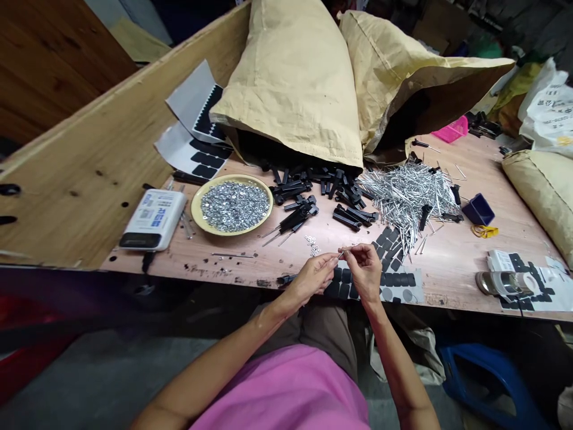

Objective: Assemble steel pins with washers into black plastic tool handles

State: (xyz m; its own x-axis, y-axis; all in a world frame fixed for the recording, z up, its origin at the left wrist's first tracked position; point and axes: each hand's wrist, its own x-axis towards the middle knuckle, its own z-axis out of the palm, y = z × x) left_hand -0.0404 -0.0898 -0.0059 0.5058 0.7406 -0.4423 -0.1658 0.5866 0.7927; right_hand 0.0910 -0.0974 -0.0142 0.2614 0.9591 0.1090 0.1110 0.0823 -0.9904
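My left hand and my right hand meet at the fingertips above the table's front edge, both closed in a pinch. Between them shows a small bit of a thin metal pin, gripped by my left fingers. Whatever my right fingers pinch is too small and covered to make out. Below the hands lies a sheet of black adhesive pads. A few loose washers are scattered just behind my left hand. Farther back are black plastic pieces, some with metal pins in them.
A yellow bowl full of washers stands left, beside a white boxed device. A heap of metal pins lies right. Large paper sacks lean at the back. A blue cup and a glass jar sit farther right.
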